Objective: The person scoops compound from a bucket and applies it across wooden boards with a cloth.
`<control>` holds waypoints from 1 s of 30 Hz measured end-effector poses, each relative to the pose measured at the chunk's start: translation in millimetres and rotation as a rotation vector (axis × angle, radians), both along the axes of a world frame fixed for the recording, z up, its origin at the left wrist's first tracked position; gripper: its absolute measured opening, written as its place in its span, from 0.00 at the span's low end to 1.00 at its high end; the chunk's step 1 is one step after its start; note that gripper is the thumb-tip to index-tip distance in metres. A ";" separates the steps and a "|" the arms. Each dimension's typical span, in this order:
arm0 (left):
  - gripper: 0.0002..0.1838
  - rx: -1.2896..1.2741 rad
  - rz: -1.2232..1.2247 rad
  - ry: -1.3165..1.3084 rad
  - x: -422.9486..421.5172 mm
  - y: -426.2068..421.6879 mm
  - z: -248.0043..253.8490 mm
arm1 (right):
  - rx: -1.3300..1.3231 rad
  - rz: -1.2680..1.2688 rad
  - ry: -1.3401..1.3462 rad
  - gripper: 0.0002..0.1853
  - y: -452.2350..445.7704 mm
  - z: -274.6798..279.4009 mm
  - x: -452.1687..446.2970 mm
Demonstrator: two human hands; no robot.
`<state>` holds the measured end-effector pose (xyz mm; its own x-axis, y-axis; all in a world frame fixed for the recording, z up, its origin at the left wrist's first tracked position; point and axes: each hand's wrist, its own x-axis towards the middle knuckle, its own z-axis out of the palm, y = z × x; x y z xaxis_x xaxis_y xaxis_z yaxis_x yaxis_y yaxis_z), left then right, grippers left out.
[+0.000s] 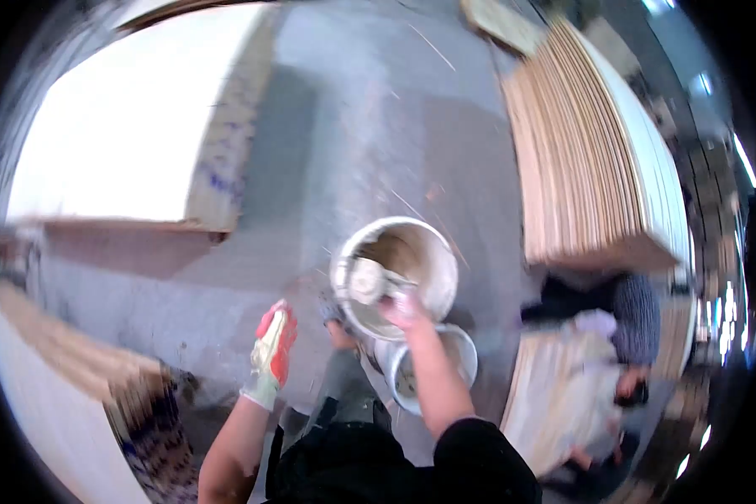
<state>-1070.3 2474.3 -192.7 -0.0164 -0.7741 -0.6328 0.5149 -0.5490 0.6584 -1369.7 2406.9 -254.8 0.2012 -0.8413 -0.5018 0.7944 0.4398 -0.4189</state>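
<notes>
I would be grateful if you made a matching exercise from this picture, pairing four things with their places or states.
Column one
1. Left hand
2. Right hand
3. Smaller bucket
4. White-topped stack

Column two
A. Holding a pale object at the larger bucket
B. Upper left of the picture
C. Partly hidden by the right forearm
D. Gloved, apart from both buckets

Pairs: 1-D, 2-A, 3-C, 4-B
</notes>
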 end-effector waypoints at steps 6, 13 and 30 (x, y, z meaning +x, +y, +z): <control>0.19 -0.002 0.253 -0.124 264.7 557.2 291.5 | -0.483 0.159 0.164 0.24 436.9 451.3 144.1; 0.18 -0.068 0.969 -0.113 658.5 1179.9 637.9 | -0.676 0.350 0.127 0.26 878.4 838.5 723.1; 0.29 0.072 1.905 -0.093 998.7 1923.7 644.7 | -0.761 1.226 -0.113 0.23 1521.4 901.1 1545.1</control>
<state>-71.5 4398.1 452.1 0.7334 0.3021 -0.6090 0.3518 0.5979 0.7203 175.4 3928.4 646.3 0.9853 -0.1642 0.0470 0.1321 0.5584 -0.8190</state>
